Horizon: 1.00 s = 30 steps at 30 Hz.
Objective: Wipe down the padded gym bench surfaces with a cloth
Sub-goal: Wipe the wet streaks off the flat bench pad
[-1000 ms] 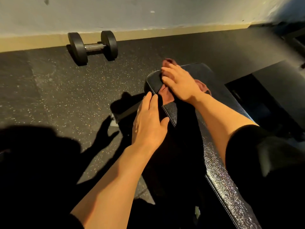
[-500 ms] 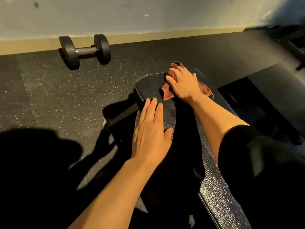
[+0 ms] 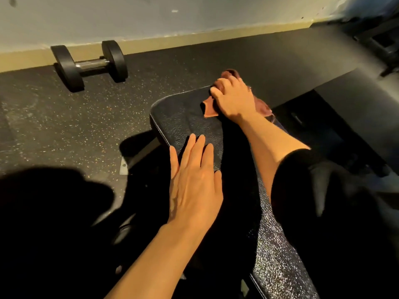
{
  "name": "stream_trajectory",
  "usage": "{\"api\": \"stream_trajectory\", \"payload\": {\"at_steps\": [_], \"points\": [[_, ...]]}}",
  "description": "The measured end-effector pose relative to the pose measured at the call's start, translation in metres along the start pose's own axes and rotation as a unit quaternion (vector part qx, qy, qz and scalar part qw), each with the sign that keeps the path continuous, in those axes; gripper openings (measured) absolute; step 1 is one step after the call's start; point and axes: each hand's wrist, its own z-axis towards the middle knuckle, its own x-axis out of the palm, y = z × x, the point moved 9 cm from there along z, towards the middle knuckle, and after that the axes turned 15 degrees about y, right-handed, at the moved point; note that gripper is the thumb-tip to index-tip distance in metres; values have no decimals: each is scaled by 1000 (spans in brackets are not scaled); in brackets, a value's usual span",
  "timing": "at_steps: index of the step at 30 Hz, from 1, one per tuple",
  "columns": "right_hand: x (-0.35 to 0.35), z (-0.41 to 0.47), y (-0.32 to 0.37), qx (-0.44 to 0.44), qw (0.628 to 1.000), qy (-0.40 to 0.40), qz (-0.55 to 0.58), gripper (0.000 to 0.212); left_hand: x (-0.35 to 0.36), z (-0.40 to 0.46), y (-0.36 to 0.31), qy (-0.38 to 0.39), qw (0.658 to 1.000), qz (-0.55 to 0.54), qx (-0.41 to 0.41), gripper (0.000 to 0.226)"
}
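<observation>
A black padded bench (image 3: 179, 117) with white edge stitching runs from the lower right up to the middle of the view. At its far end lies a reddish-brown cloth (image 3: 209, 107), bunched under my right hand (image 3: 234, 98), whose fingers curl over it and grip it against the pad. My left hand (image 3: 194, 182) lies flat with straight fingers on the pad's near left edge, holding nothing. My right upper arm wears a black sleeve.
A black dumbbell (image 3: 89, 64) lies on the speckled rubber floor (image 3: 64, 121) by the wall's skirting. A second dark bench pad (image 3: 354, 91) stands to the right, with more dark equipment in the top right corner. The bench's metal foot (image 3: 124, 167) shows beside my shadow.
My right hand has carried the cloth from the bench's left side toward its far right corner, fingers curling more around it. My left hand has stayed flat on the pad's left edge.
</observation>
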Motion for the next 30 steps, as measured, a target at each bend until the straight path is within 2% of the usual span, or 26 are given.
{"api": "stream_trajectory", "payload": {"at_steps": [3, 5, 10, 13, 16, 18, 20, 22, 24, 25, 27, 29, 30], "points": [[14, -39, 38, -99, 995, 2, -17, 53, 5, -1, -8, -2, 1000, 10, 1, 53], [13, -52, 31, -128, 991, 8, -25, 51, 10, -2, -14, -1, 1000, 11, 4, 51], [-3, -5, -50, -4, 1000, 24, -14, 58, 13, -1, -21, -2, 1000, 5, 23, 46], [3, -7, -50, 59, 998, 15, -3, 55, 11, -2, -18, 6, 1000, 12, 25, 48], [15, -49, -20, -20, 999, 0, -38, 58, 9, -4, -15, 19, 999, 18, 26, 55], [22, -75, -28, -57, 997, 12, -45, 63, 9, -4, -16, 23, 999, 15, 27, 56], [17, -79, -63, -7, 999, 11, -49, 69, 10, -6, -19, 24, 999, 13, 32, 56], [8, -77, -88, 84, 996, -9, -32, 63, 11, -7, -24, 31, 998, 16, 43, 58], [6, -74, -87, 152, 988, -21, 3, 56, 10, -9, -22, 31, 998, 16, 49, 59], [10, -73, -73, 154, 988, -15, 0, 56, 8, -10, -18, 28, 998, 16, 45, 59], [16, -75, -20, 70, 996, -22, -42, 61, 1, -10, -4, 10, 1000, 10, 20, 58], [27, -93, 36, -69, 995, -41, -53, 52, -9, -11, 12, -16, 999, -15, -26, 53], [36, -109, 54, -112, 993, -21, -45, 52, -14, -12, 19, -31, 998, -32, -46, 48]]}}
